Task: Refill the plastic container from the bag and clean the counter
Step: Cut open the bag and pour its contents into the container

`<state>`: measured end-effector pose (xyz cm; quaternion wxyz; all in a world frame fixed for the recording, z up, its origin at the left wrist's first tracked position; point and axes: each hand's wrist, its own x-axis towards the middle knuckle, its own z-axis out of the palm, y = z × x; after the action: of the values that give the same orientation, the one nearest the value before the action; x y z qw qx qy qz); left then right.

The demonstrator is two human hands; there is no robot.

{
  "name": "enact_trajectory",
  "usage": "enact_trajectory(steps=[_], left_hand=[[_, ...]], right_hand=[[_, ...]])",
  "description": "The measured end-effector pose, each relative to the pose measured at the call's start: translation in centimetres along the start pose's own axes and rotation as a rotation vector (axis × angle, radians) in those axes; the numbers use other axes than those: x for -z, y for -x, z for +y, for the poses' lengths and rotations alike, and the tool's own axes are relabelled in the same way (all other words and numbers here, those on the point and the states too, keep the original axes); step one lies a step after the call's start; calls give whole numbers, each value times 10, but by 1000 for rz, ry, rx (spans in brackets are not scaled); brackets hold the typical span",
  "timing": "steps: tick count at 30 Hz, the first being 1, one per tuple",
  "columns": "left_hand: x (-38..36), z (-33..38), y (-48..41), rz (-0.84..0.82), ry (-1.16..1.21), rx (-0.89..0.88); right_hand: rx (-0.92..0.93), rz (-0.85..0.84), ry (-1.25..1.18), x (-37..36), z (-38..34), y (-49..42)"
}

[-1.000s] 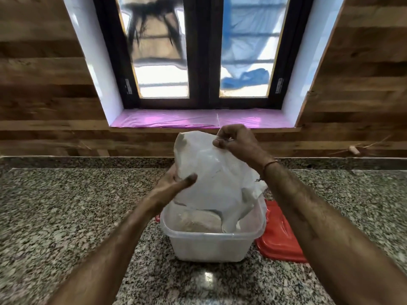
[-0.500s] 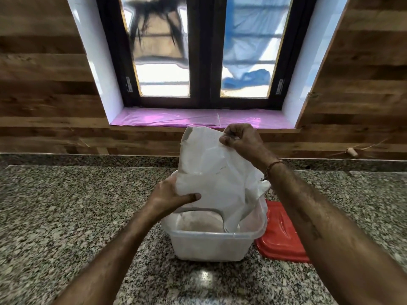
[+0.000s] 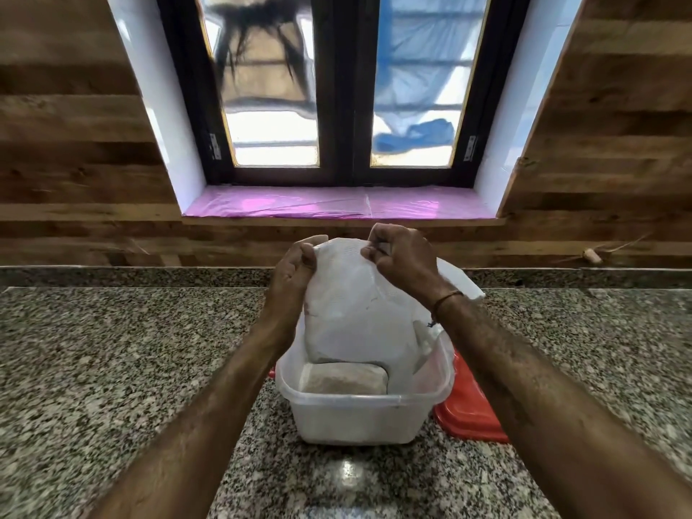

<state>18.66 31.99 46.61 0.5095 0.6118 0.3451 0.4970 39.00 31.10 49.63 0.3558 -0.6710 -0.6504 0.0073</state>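
A white plastic bag (image 3: 355, 312) hangs upside down over a clear plastic container (image 3: 359, 417) in the middle of the granite counter (image 3: 112, 368). My left hand (image 3: 292, 271) pinches the bag's upper left corner. My right hand (image 3: 400, 256) pinches its top edge on the right. The bag's lower end dips inside the container, where a pale heap of powder (image 3: 344, 378) lies. The bag hides the back of the container.
A red lid (image 3: 472, 410) lies flat on the counter, touching the container's right side. Behind the counter runs a wooden wall with a window and a pink-covered sill (image 3: 337, 204). A small object (image 3: 591, 255) sits on the back ledge at the right.
My left hand rose from the bag's lower middle to its top left corner. Both hands now hold the top edge, and the bag hangs lower into the container.
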Motion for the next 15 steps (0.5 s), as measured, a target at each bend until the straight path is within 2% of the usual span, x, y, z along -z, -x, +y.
enact_trajectory(steps=[5, 10, 15], left_hand=[[10, 0, -5, 101, 139, 41], [9, -8, -15, 200, 166, 123], [4, -11, -22, 342, 182, 157]], right_hand=[[50, -82, -51, 3, -3, 1], [164, -256, -91, -3, -8, 9], [112, -83, -41, -7, -1, 11]])
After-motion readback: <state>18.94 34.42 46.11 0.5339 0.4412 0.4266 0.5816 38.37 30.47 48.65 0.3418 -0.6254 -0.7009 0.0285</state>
